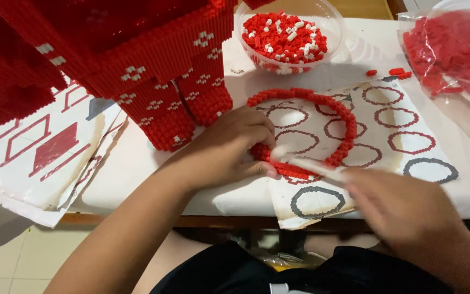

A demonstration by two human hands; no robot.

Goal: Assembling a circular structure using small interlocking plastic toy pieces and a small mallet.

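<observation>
A ring of small red bricks (344,117) lies on a printed sheet with ring diagrams (409,117). My left hand (229,147) rests on the ring's near-left part, fingers curled over the bricks and pressing them down. My right hand (403,209) is blurred at the lower right and grips a thin white tool (305,162) whose tip points at the ring's near edge beside my left fingers.
A large red brick model with white dots (153,65) stands at the left. A clear bowl of red and white bricks (289,35) sits at the back, a plastic bag of red bricks (452,54) at the right. More printed sheets (28,158) lie at the left.
</observation>
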